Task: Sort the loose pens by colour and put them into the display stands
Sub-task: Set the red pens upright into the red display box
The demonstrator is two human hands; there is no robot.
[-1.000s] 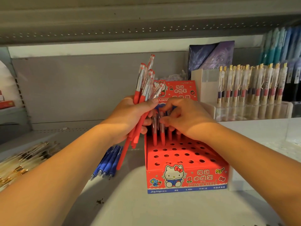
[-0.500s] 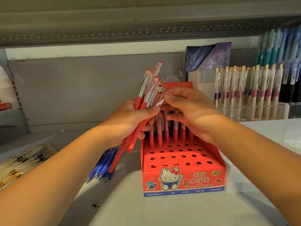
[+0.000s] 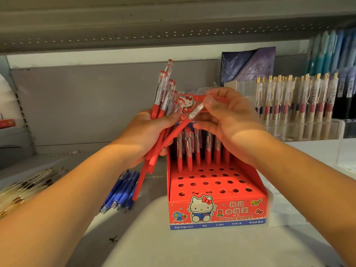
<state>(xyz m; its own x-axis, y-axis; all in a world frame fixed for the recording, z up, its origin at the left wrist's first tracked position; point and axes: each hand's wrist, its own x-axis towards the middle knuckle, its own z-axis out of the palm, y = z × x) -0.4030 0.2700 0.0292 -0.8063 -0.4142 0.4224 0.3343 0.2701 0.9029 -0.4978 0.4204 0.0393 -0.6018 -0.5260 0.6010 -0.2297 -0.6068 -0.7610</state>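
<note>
My left hand (image 3: 142,135) grips a bundle of red pens (image 3: 163,93) with clear tops, held up to the left of the red display stand (image 3: 215,207). My right hand (image 3: 229,120) pinches the clear top of one red pen (image 3: 173,135) that slants down to the left, its lower end still among the bundle. Several red pens (image 3: 198,149) stand in the stand's back row of holes, and the front rows of holes hold nothing. A few blue pens (image 3: 121,193) lie loose on the shelf to the left of the stand.
A heap of gold-clipped clear pens (image 3: 21,189) lies at the far left of the shelf. A clear stand with gold-topped pens (image 3: 294,99) fills the back right, with blue packets behind it. The shelf above (image 3: 173,31) hangs low overhead.
My right hand rose from the stand's back row to the bundle and took one red pen by its top. It now draws that pen up and to the right.
</note>
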